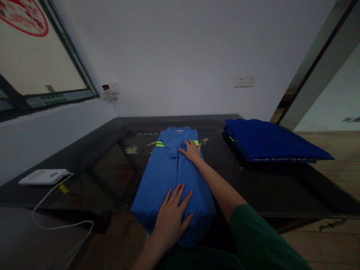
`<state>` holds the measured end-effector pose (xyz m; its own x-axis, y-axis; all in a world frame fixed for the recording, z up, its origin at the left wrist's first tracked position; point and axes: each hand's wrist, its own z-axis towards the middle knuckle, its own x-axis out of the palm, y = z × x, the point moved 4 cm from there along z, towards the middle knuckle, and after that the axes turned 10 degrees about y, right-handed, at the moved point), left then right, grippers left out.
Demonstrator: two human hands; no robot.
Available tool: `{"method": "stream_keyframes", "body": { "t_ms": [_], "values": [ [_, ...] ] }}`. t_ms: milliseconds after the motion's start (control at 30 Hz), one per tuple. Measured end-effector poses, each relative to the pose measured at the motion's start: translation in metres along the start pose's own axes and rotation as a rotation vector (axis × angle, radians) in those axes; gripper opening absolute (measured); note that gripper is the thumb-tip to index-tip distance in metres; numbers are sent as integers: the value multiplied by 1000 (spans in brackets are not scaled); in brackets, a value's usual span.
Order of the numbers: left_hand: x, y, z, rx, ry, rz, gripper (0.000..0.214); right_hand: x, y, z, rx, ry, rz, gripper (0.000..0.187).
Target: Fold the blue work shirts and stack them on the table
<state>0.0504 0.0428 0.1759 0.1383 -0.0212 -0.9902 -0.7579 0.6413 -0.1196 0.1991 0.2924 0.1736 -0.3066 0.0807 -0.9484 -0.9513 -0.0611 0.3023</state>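
Observation:
A blue work shirt [161, 174] with a collar and yellow-green stripes lies folded lengthwise on the dark table [225, 187], its lower end hanging over the near edge. Both sleeves are turned in over the front. Flat on the lower part of the shirt rests my left hand [173, 212], fingers spread. My right hand [192, 150] lies farther up, near the collar and the right-hand stripe, with its fingers spread on the cloth. Neither hand grips anything.
A stack of darker blue folded cloth [270, 140] sits at the table's right. On the left is a white power bank [45, 177] with a white cable [60, 228] drooping off the edge. A wall with sockets [245, 81] stands behind.

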Motion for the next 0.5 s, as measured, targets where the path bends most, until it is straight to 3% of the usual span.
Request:
{"method": "stream_keyframes", "body": {
  "t_ms": [167, 300, 400, 500],
  "values": [
    [0, -1, 2, -17, 22, -12, 65, -2, 7, -7, -142, 22, -34, 51],
    [-7, -2, 0, 15, -42, -71, 58, -6, 12, -11, -124, 76, -59, 54],
    [-18, 4, -17, 112, -209, -229, 42, -27, 18, -23, -107, 11, -12, 58],
    [-22, 26, -51, 88, -457, -436, 30, -68, 22, -67, -224, -86, 162, 48]
  ]
}}
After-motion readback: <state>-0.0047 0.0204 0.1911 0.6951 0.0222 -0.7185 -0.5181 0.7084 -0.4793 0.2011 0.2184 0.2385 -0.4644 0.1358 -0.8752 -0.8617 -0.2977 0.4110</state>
